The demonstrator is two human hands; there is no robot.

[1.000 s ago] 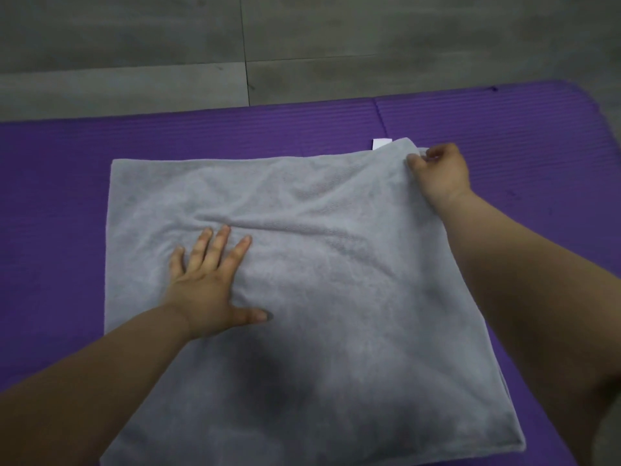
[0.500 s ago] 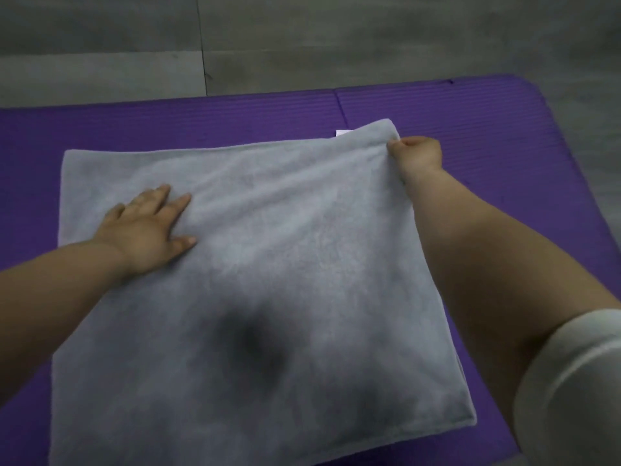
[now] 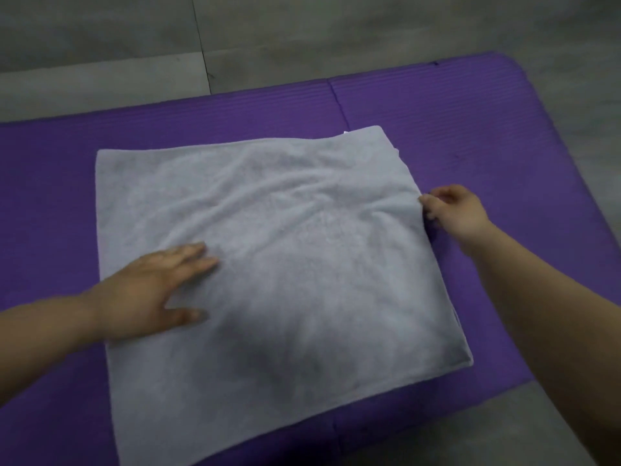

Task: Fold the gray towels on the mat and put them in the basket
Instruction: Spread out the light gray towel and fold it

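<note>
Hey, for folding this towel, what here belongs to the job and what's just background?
Part of the job:
gray towel
purple mat
left hand, flat on the towel
right hand, pinching its right edge

Just there:
gray floor

No basket in view.

Fluffy matt cloth towel (image 3: 285, 264), ribbed foam mat (image 3: 437, 105)

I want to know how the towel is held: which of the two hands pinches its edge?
The right hand: its fingers are curled on the right edge of the gray towel. The left hand lies flat and open on top.
</note>
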